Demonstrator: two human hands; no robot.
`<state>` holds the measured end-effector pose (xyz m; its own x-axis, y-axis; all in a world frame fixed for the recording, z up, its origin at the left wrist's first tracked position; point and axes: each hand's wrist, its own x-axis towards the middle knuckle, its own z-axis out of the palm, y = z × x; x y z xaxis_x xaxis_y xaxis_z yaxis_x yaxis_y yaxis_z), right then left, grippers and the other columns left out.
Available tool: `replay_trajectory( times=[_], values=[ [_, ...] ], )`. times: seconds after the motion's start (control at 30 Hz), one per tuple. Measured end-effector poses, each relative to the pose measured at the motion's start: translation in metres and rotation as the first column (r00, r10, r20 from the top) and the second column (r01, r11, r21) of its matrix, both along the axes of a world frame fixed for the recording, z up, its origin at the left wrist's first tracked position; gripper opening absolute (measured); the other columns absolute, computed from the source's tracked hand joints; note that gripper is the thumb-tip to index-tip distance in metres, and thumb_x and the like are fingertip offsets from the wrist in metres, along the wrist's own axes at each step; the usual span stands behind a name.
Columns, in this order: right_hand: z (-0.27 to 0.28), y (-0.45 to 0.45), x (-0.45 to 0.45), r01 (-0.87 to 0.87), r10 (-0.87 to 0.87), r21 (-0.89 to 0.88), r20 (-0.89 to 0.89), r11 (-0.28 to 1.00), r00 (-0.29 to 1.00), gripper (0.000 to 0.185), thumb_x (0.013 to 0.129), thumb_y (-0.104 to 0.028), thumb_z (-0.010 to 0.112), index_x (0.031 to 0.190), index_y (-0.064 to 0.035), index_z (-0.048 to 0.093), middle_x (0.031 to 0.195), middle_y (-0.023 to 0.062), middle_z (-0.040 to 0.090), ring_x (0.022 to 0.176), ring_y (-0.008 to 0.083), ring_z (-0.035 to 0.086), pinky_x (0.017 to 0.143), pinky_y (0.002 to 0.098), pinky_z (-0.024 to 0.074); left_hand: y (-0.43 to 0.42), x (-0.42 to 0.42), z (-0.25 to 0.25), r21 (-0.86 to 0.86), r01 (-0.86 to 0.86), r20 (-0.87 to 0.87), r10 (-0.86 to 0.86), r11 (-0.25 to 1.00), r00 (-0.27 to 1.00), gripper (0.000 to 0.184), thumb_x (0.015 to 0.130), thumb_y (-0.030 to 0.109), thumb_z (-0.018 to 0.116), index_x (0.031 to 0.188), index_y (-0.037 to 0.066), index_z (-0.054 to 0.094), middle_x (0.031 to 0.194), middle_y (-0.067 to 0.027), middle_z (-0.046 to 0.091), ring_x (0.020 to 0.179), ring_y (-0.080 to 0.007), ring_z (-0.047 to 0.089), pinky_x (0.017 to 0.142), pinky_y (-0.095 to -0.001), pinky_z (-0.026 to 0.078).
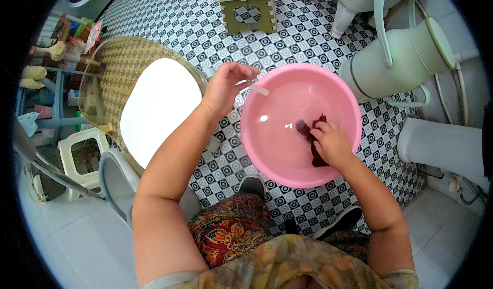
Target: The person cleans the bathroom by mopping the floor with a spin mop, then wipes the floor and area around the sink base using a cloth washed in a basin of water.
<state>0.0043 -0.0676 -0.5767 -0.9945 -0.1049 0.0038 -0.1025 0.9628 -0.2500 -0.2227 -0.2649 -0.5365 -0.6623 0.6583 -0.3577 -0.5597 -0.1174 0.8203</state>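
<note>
A pink basin (250, 150) holds clear water on the floor in front of me. In it lies a wet dark red cloth (319, 158), bunched up, with my right hand (334, 144) closed on its upper part. A dark oval piece (303, 128) shows beside the fingertips; I cannot tell whether it belongs to the cloth. My left hand (224, 89) hovers by the basin's left rim, fingers loosely curled and apart. A small whitish translucent strip (260, 89) sits at its thumb tip, over the rim; whether the hand touches it is unclear.
Right of the basin stands a pale green jug (380, 58). A folding stool (249, 14) is beyond it. To the left is a patterned translucent-edged table (123, 55) with a white board (162, 104). A shelf (59, 101) stands further left.
</note>
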Motion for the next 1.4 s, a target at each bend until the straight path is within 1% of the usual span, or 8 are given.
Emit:
replay_trajectory(
  times=[0.07,0.1,0.17,0.27,0.7,1.2,1.27,1.4],
  values=[
    [0.018,-0.008,-0.023,0.118,-0.131,-0.388,-0.007,0.914,0.991,0.02,0.069,-0.014,0.057,0.086,-0.0047,0.059,0.087,0.0131,0.055,0.074,0.0282,0.054,0.068,0.0378,0.0433,-0.001,0.002,0.002,-0.056,0.032,-0.043,-0.034,0.998,0.998,0.03,0.082,0.026,0.033,0.071,0.006,0.052,0.093,-0.0107,0.058,0.097,-0.0211,0.048,0.088,-0.0347,0.033],
    [0.027,-0.014,-0.036,0.12,-0.133,-0.386,-0.007,0.915,0.991,0.02,0.069,-0.014,0.057,0.086,-0.0047,0.059,0.087,0.0131,0.055,0.074,0.0282,0.054,0.068,0.0378,0.0433,0.0,0.004,0.003,-0.054,0.034,-0.042,-0.036,0.998,0.998,0.03,0.082,0.026,0.033,0.071,0.006,0.052,0.093,-0.0107,0.058,0.097,-0.0211,0.048,0.088,-0.0347,0.033],
    [0.042,-0.025,-0.063,0.348,-0.377,-0.68,0.112,0.645,0.919,0.019,0.07,-0.016,0.058,0.086,-0.0051,0.06,0.084,0.0107,0.056,0.075,0.0281,0.054,0.074,0.039,0.0405,0.0,0.009,0.006,-0.101,0.087,-0.16,-0.103,0.991,0.982,0.03,0.08,0.022,0.03,0.072,0.005,0.054,0.091,-0.0086,0.056,0.094,-0.0191,0.047,0.087,-0.0323,0.033],
    [0.06,-0.037,-0.101,0.205,-0.446,-0.808,-0.079,0.552,0.892,0.015,0.07,-0.017,0.059,0.081,-0.007,0.061,0.083,0.0075,0.056,0.078,0.026,0.054,0.076,0.0391,0.0381,0.001,0.015,0.009,-0.176,0.138,-0.288,-0.185,0.975,0.94,0.032,0.08,0.023,0.03,0.075,0.005,0.056,0.092,-0.0077,0.055,0.095,-0.0176,0.047,0.087,-0.0316,0.033],
    [0.047,-0.056,-0.128,0.176,-0.367,-0.495,-0.321,0.851,0.873,0.005,0.064,-0.015,0.062,0.068,-0.0146,0.06,0.076,-0.0003,0.055,0.079,0.0184,0.052,0.072,0.0342,0.0313,-0.001,0.015,0.006,-0.265,0.137,-0.333,-0.224,0.954,0.916,0.032,0.083,0.026,0.029,0.084,0.008,0.056,0.102,-0.0029,0.052,0.098,-0.0137,0.044,0.088,-0.0305,0.03],
    [-0.016,-0.055,-0.159,0.307,-0.347,-0.726,0.1,0.615,0.932,0.008,0.065,-0.02,0.061,0.068,-0.0121,0.06,0.071,0.0045,0.056,0.071,0.0206,0.055,0.067,0.0358,0.0372,-0.038,0.054,-0.021,-0.51,0.031,-0.081,-0.083,0.86,0.993,0.031,0.082,0.024,0.039,0.099,0.001,0.052,0.091,-0.0054,0.052,0.083,-0.0137,0.047,0.075,-0.0277,0.039],
    [-0.018,-0.058,-0.164,0.336,-0.315,-0.507,0.13,0.794,0.94,0.012,0.066,-0.017,0.062,0.072,-0.0075,0.061,0.071,0.0049,0.057,0.065,0.0163,0.056,0.064,0.0285,0.0427,-0.044,0.056,-0.036,-0.571,0.074,-0.066,-0.136,0.817,0.989,0.027,0.081,0.02,0.04,0.098,0.002,0.052,0.091,-0.0039,0.052,0.083,-0.0126,0.046,0.074,-0.0268,0.039],
    [-0.026,-0.062,-0.17,0.359,-0.339,-0.352,0.121,0.864,0.933,0.01,0.064,-0.019,0.063,0.069,-0.0104,0.061,0.07,0.0033,0.058,0.064,0.0171,0.056,0.068,0.0307,0.0388,-0.043,0.053,-0.025,-0.575,0.094,-0.031,-0.137,0.813,0.99,0.027,0.082,0.02,0.04,0.099,0.003,0.052,0.091,-0.004,0.052,0.084,-0.0125,0.046,0.074,-0.0269,0.039]
  ],
)
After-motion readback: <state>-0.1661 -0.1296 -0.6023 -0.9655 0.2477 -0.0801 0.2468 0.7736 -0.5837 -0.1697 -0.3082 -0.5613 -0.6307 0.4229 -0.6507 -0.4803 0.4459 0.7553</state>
